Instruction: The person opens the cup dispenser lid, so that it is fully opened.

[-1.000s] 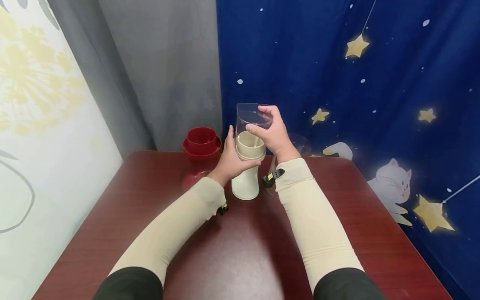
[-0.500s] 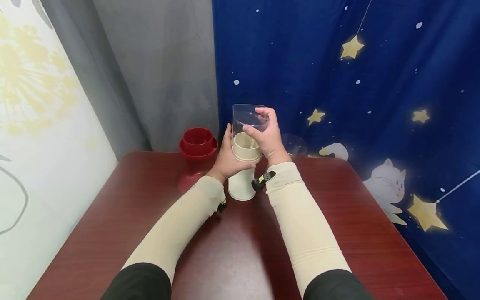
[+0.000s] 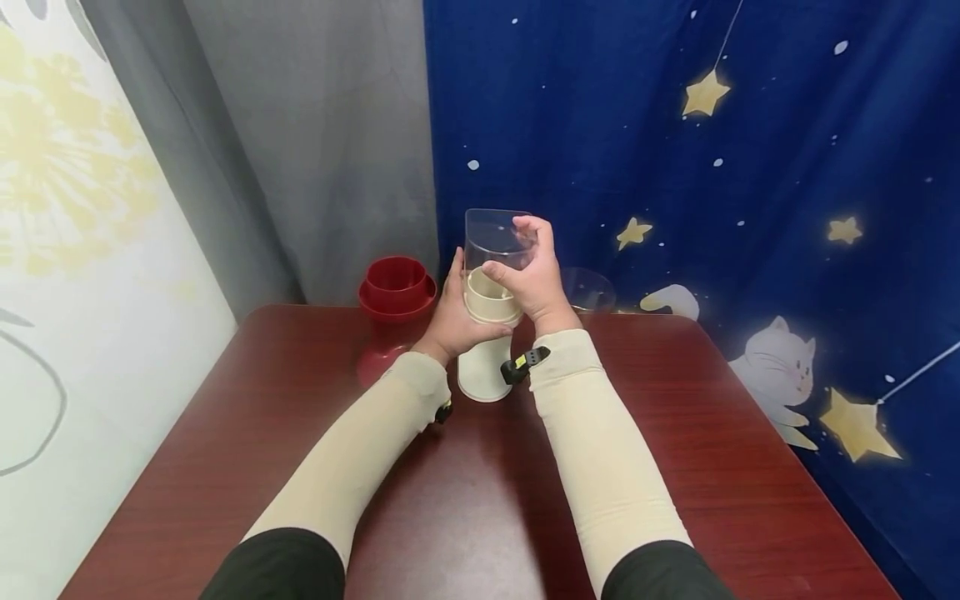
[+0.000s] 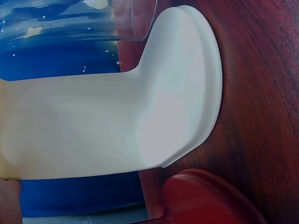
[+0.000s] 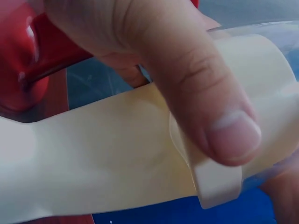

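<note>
A cream stand (image 3: 483, 367) with a flared foot and a ring-shaped collar (image 5: 217, 182) stands upright on the table. A clear plastic tube-like container (image 3: 483, 229) rises around the collar's ring. My left hand (image 3: 456, 321) grips the stand just under the collar, its thumb lying across the front in the right wrist view. On the container's right side, my right hand (image 3: 538, 275) holds the clear wall, thumb in front and fingers near the upper rim. The stand's foot (image 4: 182, 88) shows in the left wrist view; the right hand's far fingers are partly hidden.
A red stand (image 3: 396, 312) of similar shape is close on the left, partly behind the left hand. Another clear container (image 3: 588, 290) stands behind the right wrist. The dark red table (image 3: 480, 500) ends at curtains along its back edge.
The right thumb has slid slightly lower on the clear container, and the right wrist has shifted left. The left hand keeps its grip on the cream stand. The head view has turned slightly.
</note>
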A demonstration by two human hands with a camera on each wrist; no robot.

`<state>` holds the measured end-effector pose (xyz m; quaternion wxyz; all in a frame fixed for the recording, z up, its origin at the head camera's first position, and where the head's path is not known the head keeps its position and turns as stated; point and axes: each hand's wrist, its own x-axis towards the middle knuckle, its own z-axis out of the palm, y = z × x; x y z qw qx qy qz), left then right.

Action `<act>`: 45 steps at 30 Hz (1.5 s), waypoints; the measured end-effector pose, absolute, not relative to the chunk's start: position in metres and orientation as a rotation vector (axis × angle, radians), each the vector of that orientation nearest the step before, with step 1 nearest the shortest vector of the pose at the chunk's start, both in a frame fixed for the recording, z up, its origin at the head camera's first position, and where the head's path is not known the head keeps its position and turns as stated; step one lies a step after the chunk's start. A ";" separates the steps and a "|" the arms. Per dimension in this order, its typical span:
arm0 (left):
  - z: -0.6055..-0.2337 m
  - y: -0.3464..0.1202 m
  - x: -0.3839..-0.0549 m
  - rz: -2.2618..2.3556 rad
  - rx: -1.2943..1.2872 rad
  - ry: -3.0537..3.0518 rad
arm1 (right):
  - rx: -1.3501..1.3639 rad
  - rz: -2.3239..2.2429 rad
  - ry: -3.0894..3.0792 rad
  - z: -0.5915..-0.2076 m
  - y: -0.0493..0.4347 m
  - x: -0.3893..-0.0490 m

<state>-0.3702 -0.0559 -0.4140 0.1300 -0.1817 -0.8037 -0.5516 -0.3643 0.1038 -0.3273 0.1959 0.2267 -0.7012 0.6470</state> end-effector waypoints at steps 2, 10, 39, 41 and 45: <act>-0.413 -0.055 -0.370 -1.612 -0.533 -2.331 | 0.646 1.815 -1.948 -0.327 0.105 -0.364; -0.413 -0.054 -0.369 -1.577 -0.533 -2.331 | 0.639 1.800 -1.948 -0.327 0.107 -0.366; -0.413 -0.060 -0.365 -1.669 -0.507 -2.329 | 0.633 1.720 -2.002 -0.321 0.103 -0.367; -0.413 -0.060 -0.366 -1.662 -0.505 -2.331 | 0.634 1.740 -1.995 -0.320 0.102 -0.367; -0.413 -0.059 -0.366 -1.655 -0.501 -2.349 | 0.627 1.734 -1.991 -0.318 0.104 -0.369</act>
